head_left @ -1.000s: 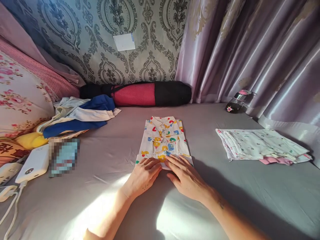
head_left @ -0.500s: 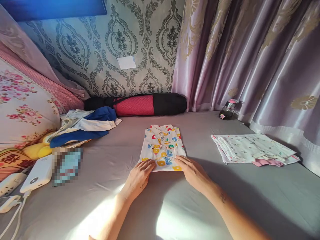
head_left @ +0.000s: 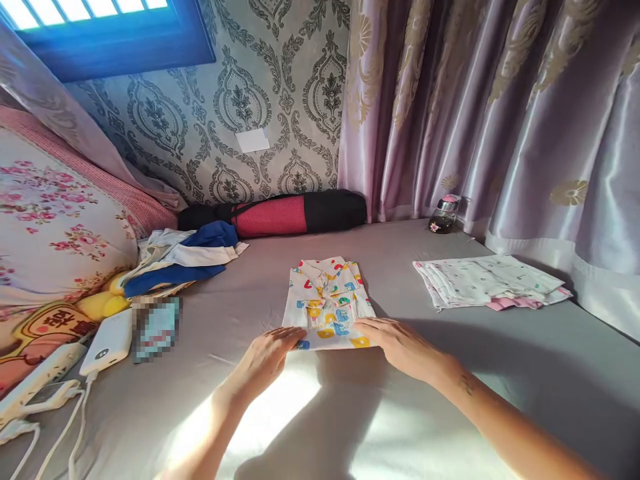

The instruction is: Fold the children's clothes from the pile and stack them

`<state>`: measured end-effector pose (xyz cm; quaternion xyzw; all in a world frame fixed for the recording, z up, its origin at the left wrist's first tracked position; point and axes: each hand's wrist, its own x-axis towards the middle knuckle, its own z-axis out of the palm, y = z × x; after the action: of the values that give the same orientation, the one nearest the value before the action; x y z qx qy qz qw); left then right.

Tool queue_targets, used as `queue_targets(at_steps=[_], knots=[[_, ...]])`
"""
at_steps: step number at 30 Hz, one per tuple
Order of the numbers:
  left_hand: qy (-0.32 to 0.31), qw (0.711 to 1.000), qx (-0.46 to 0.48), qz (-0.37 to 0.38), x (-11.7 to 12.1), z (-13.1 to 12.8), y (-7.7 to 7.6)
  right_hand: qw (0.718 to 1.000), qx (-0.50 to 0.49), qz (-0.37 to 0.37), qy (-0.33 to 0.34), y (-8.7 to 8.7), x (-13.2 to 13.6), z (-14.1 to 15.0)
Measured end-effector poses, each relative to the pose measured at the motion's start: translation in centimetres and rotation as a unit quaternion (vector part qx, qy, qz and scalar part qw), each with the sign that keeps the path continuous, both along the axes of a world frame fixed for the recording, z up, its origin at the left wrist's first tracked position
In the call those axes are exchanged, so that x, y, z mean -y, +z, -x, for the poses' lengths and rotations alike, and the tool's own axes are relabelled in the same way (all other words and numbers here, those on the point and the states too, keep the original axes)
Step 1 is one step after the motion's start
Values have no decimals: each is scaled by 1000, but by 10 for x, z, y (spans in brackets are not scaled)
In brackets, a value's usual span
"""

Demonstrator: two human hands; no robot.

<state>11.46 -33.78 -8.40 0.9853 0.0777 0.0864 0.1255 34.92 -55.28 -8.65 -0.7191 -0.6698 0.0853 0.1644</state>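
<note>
Both hands are working at the near edge of the folded patterned shirt [head_left: 330,303], the left hand [head_left: 273,350] pressing its left corner, the right hand [head_left: 403,343] covering the right one. The collar is pointing away, towards the red and black bag [head_left: 280,215] lying along the wall. Over on the right, white folded clothes [head_left: 485,280] are resting on the grey sheet [head_left: 260,280], with a pink-lidded bottle [head_left: 443,217] standing beyond them near the curtain [head_left: 425,120].

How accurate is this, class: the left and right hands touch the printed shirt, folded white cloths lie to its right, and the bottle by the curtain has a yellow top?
One error: the bottle's top is pink, not yellow, as the head view shows. The left hand and right hand do touch the printed shirt, with folded white cloths to its right.
</note>
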Motion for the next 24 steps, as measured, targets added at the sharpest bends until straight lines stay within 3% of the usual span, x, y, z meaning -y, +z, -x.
queue_targets(at_steps=[3, 6, 11, 14, 18, 21, 24], knots=[[2, 996, -35, 77, 17, 18, 22, 998, -40, 52, 4, 13, 20, 8], [32, 984, -52, 165, 17, 26, 28, 993, -72, 93, -11, 24, 25, 7], [176, 930, 42, 320, -11, 9, 4, 985, -119, 77, -95, 31, -3, -15], [194, 883, 148, 400, -29, -15, -10, 974, -162, 35, -155, 24, -30, -33], [270, 866, 177, 383, -47, -49, -21, 955, -169, -4, -243, 4, -67, -53], [343, 881, 152, 289, -56, -72, -27, 944, -122, 19, -305, -7, -91, -61], [372, 901, 107, 196, -63, -90, -26, 931, -79, 57, -352, -12, -109, -64]])
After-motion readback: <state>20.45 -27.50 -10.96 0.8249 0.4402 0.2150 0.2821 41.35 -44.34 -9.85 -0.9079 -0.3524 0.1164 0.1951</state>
